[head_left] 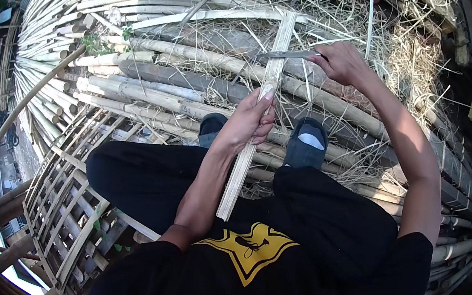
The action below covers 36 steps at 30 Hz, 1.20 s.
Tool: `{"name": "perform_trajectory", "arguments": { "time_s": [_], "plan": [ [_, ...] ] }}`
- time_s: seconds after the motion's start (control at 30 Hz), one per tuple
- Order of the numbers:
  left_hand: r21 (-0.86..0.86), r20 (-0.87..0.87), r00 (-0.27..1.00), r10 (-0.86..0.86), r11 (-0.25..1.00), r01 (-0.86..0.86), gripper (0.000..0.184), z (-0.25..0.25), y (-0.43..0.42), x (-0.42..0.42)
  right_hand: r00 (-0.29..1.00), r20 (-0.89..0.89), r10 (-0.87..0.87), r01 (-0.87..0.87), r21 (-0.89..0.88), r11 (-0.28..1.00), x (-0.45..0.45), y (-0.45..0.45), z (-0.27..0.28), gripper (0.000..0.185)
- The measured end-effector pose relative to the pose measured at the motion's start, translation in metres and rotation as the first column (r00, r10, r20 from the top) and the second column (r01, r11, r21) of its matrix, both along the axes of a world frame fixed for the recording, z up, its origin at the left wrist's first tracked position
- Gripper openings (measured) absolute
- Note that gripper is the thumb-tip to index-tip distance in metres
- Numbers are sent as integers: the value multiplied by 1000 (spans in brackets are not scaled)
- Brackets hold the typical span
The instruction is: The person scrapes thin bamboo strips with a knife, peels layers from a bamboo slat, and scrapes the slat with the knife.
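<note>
My left hand (pixel 255 119) is wrapped round the middle of a long, flat bamboo strip (pixel 237 179), thumb on top. The strip slants from my lap up and away from me, past my feet. In my right hand (pixel 343 63) is the handle of a knife (pixel 290 55), whose blade lies across the strip near its far end, above my left hand. Most of the knife handle is hidden by my fingers.
Bamboo poles (pixel 158 98) lie side by side beneath my sandals (pixel 307 145). Loose shavings (pixel 410 69) are strewn at the upper right. A slatted bamboo lattice (pixel 69 196) stands at the lower left, beside a curved pole (pixel 18 111).
</note>
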<state>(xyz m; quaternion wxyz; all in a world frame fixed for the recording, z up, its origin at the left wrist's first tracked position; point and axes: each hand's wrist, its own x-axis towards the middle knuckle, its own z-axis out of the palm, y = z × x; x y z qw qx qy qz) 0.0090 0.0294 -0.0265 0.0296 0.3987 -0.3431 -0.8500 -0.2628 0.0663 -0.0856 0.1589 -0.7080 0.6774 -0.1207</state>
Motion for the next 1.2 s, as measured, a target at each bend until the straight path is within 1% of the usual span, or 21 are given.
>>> {"name": "perform_trajectory", "arguments": {
  "time_s": [0.03, 0.1, 0.17, 0.2, 0.23, 0.27, 0.3, 0.33, 0.37, 0.4, 0.43, 0.5, 0.57, 0.6, 0.7, 0.77, 0.83, 0.97, 1.03, 1.17, 1.2],
  "plan": [
    [1, 0, 1000, 3, 1000, -3, 23, 0, 1, 0, 1000, -31, -3, 2, -23, 1000, -2, -2, 2, 50],
    [14, 2, 1000, 26, 1000, -26, 22, 1, -2, -3, 999, -34, 6, -4, 63, 998, -3, -4, -1, 49],
    [29, 4, 1000, 21, 999, -21, 22, 7, 2, 4, 995, -17, -101, 101, 4, 995, -17, -12, -14, 50],
    [36, 0, 1000, 11, 999, -11, 23, 11, 2, 7, 978, -85, -188, 198, 123, 973, -45, -17, -15, 53],
    [42, -1, 1000, 12, 999, -11, 23, 16, 5, 11, 881, -163, -445, 460, 73, 885, -80, -16, -25, 55],
    [50, -35, 999, -31, 998, 33, 23, 21, 8, 18, 825, -198, -529, 555, 110, 824, -126, -10, -16, 57],
    [41, -22, 999, -25, 999, 25, 23, 23, 6, 19, 785, -152, -600, 605, -19, 796, -157, 4, -7, 58],
    [19, -14, 1000, -5, 1000, 5, 24, 23, 4, 20, 666, -191, -721, 721, -85, 688, -170, 12, 6, 59],
    [2, -10, 1000, 12, 1000, -12, 24, 23, 2, 20, 610, -57, -790, 789, -50, 612, -184, 17, 10, 56],
    [5, -33, 999, 21, 1000, -20, 25, 21, -1, 19, 622, 29, -783, 782, -82, 618, -186, 21, 13, 60],
    [2, -38, 999, 20, 1000, -20, 25, 19, -1, 16, 622, 28, -783, 782, -87, 618, -182, 22, 9, 60],
    [-30, 12, 1000, -10, 999, 10, 25, 16, 3, 11, 659, 144, -738, 748, -26, 663, -152, 31, 0, 57],
    [-40, 30, 999, -23, 999, 24, 25, 11, 6, 7, 798, 323, -508, 543, -22, 839, -103, 29, -5, 53],
    [-90, 63, 997, -38, 995, 43, 25, 8, 7, 5, 826, 353, -440, 451, 57, 891, -68, 27, 11, 52],
    [-168, 137, 989, -51, 983, 74, 24, 5, 11, 1, 921, 345, -180, 117, 196, 974, 8, 19, 35, 49],
    [-212, 110, 990, -86, 971, 108, 21, 3, 13, 1, 928, 372, -29, -40, 176, 984, 34, 19, 32, 44],
    [-267, 156, 984, -81, 956, 121, 20, 0, 15, 1, 938, 344, -36, -35, 199, 979, 43, 19, 28, 45],
    [-366, 247, 967, -70, 917, 159, 16, -7, 22, 2, 972, 236, 18, -41, 91, 995, 29, 18, 13, 45],
    [-348, 250, 965, -75, 923, 162, 17, -7, 21, 2, 994, 107, 36, -44, 73, 996, 21, 17, 2, 45],
    [-279, 211, 975, -73, 951, 131, 16, -3, 16, -2, 998, 47, 45, -46, 18, 999, 12, 10, -2, 45],
    [-255, 254, 965, -70, 957, 137, 15, -4, 15, -3, 999, 32, 2, -3, 34, 999, 6, 8, -4, 47]
  ]
}}
